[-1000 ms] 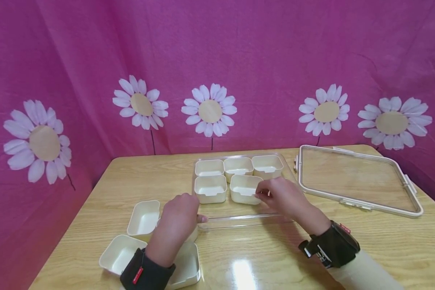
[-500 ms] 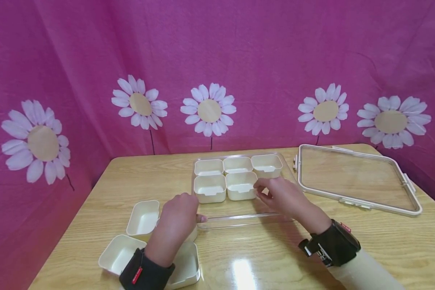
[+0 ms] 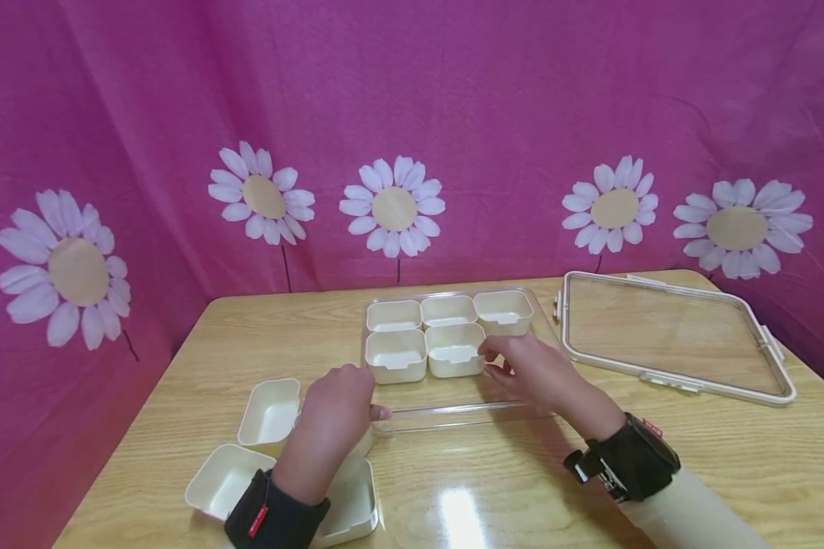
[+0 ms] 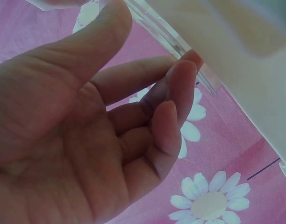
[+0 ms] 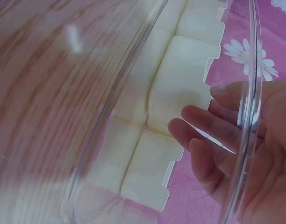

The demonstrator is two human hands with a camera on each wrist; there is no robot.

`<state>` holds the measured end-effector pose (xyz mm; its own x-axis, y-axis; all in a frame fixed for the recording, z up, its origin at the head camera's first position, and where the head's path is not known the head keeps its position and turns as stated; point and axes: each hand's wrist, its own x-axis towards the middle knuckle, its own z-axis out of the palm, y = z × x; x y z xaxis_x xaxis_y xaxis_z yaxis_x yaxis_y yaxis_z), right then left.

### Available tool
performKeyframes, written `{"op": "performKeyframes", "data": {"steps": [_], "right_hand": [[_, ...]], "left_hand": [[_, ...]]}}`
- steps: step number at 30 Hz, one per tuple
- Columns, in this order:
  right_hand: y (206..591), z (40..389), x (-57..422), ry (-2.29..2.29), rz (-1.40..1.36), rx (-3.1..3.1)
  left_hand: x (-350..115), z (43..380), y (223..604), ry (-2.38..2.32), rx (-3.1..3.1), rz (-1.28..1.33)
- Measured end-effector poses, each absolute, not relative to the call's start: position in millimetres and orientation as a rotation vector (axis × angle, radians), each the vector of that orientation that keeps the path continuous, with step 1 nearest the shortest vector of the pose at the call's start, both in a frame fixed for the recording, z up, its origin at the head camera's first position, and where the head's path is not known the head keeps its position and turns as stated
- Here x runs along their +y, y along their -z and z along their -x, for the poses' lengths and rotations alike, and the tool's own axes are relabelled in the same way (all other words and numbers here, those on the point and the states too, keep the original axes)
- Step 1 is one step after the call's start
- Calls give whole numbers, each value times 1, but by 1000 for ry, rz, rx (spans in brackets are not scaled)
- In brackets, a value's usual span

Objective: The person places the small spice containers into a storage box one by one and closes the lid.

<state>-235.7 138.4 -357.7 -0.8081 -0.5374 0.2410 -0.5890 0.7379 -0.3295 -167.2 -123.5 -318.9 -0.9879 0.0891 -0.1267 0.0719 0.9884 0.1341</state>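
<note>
A clear box [image 3: 453, 412] stands on the table, with several small cream bins in two rows inside. The bin [image 3: 455, 360] at the right of the front row sits beside its left neighbour [image 3: 396, 362]. My right hand [image 3: 537, 374] reaches over the box, its fingers loosely bent at that bin's right side. Through the clear wall in the right wrist view, fingertips [image 5: 178, 128] show right at the bin [image 5: 180, 84]. My left hand [image 3: 336, 415] holds the box's front left corner, thumb over the rim; in the left wrist view its fingers [image 4: 166, 126] curl near the clear edge.
More cream bins stand left of the box: one upright [image 3: 270, 412], one nearer the left edge [image 3: 225, 479], one at the front [image 3: 353, 499], and one partly hidden under my left hand. A clear lid with a cream frame [image 3: 680, 387] lies at the right.
My right hand has shifted the front row's right bin left and slightly back, close to its neighbour, and its fingers have loosened at the side. My left hand has stayed at the corner.
</note>
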Motion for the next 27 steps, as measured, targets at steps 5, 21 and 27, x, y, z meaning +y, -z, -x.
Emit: {"op": "performKeyframes", "data": {"steps": [5,21,27], "right_hand": [[358,236,139,-597,-916,-2807],[357,235,138,-601,-932,-2801],[356,235,138,-601,-936,-2800]], "left_hand": [[-125,168,321,-184,3015,-136],[-125,167,320,-180,3016,-144],[-124,167,320,-179,3022,-152]]}}
